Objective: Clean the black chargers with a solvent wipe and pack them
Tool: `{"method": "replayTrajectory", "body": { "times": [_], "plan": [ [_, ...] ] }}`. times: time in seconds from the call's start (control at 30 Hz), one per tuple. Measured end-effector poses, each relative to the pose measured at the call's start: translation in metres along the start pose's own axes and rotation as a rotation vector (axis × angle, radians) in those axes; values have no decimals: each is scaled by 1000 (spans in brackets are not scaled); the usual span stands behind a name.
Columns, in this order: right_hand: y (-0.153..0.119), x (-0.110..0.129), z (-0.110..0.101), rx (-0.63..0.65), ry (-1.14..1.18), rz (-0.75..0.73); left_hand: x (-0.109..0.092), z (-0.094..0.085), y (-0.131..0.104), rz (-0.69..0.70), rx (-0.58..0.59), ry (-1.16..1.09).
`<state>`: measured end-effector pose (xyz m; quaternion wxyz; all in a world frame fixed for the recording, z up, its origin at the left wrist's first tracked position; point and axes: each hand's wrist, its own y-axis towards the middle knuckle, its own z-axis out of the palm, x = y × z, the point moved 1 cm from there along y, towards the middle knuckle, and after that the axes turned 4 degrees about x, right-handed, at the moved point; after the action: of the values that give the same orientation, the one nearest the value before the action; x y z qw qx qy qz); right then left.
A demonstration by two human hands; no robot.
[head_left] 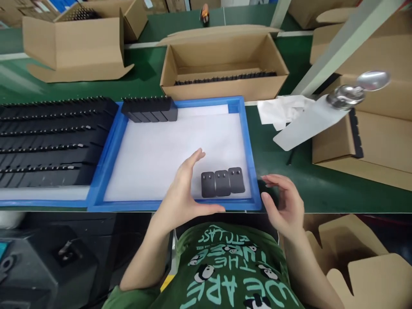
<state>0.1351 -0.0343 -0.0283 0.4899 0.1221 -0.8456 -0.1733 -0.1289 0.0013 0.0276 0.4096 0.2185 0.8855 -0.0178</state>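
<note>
Three flat black pieces (222,183), each with two shiny pins near its upper edge, lie side by side in the lower right of a blue tray (252,171) lined with white. My left hand (184,193) hovers over the tray's front edge just left of them, thumb and fingers spread, holding nothing. To the right of the tray my right hand (285,204) is held with fingers curved and thumb apart, and no object shows in it. A row of similar black pieces (149,110) stands upright in the tray's back left corner.
A second tray on the left holds packed rows of black pieces (48,141). Behind stands an open cardboard box (225,90) with more inside. At right are white tissue (280,109), a pale post with a metal bottle (344,98), and another carton (383,141).
</note>
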Motion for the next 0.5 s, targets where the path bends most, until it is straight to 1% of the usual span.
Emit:
{"method": "replayTrajectory", "body": {
  "times": [0.1,0.2,0.27,0.37,0.5],
  "plan": [
    [7,10,1,123,43,-28,9,6,-8,-95,62,-192],
    [17,17,7,273,35,-25,11,15,-6,-128,121,-299],
    [23,19,11,309,32,-14,12,19,-3,-139,129,-360],
    [30,17,16,335,58,-9,15,21,0,-158,114,-423],
    [34,15,18,415,41,28,19,18,0,-186,148,-428]
  ]
}}
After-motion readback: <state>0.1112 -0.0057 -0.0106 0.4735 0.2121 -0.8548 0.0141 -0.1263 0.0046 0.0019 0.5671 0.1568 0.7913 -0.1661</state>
